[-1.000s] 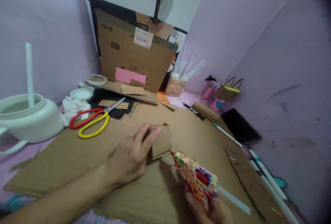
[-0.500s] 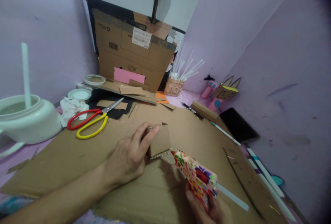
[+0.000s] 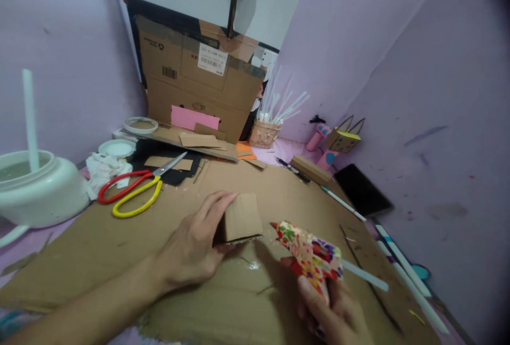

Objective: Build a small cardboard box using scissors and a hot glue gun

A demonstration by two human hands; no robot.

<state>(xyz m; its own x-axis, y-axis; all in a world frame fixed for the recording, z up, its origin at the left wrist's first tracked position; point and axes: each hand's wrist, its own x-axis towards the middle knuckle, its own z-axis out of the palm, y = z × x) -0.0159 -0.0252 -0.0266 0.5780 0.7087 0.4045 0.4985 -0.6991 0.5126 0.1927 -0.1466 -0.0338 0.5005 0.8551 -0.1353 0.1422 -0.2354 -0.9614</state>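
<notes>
My left hand (image 3: 199, 241) is closed around the left side of a small cardboard box (image 3: 242, 218), thumb and fingers gripping its edges. The box is held over a large cardboard sheet (image 3: 167, 313), its lower edge showing rough corrugation. In my right hand (image 3: 330, 308) is a hot glue gun (image 3: 308, 255) covered in a floral pattern, with a translucent glue stick (image 3: 365, 275) sticking out of its back. The gun's nozzle points left toward the box, a short gap away from it. A shiny spot lies on the sheet below the box.
Red and yellow scissors (image 3: 139, 188) lie at the left, near a white pot (image 3: 51, 191) and crumpled tissue (image 3: 107, 170). Behind stand a large cardboard box (image 3: 199, 79) and a basket of glue sticks (image 3: 265, 134). A black phone (image 3: 363, 190), pens and a pink figure (image 3: 329, 159) are at the right.
The glue gun has drawn away to the right from the box, and its nozzle has left the box's lower corner. My left hand has tilted the box slightly. The view has shifted a little.
</notes>
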